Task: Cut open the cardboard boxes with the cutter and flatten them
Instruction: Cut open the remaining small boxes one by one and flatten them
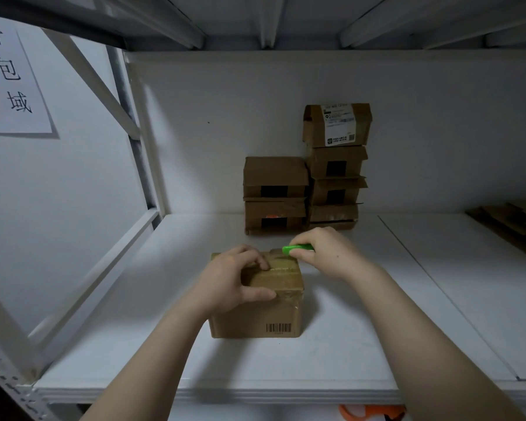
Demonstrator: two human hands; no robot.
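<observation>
A small taped cardboard box [274,311] with a barcode on its near side stands on the white shelf [346,329]. My left hand [234,278] grips its top left, fingers on the taped lid and thumb on the front edge. My right hand [325,253] holds a green cutter [296,248] at the far right corner of the lid, its tip at the tape seam. The blade is too small to see.
Two stacks of cardboard boxes [307,183] stand against the back wall behind the box. Flattened cardboard [510,223] lies at the far right of the shelf. A paper sign [9,83] hangs on the left. Something orange [371,413] shows below the shelf edge.
</observation>
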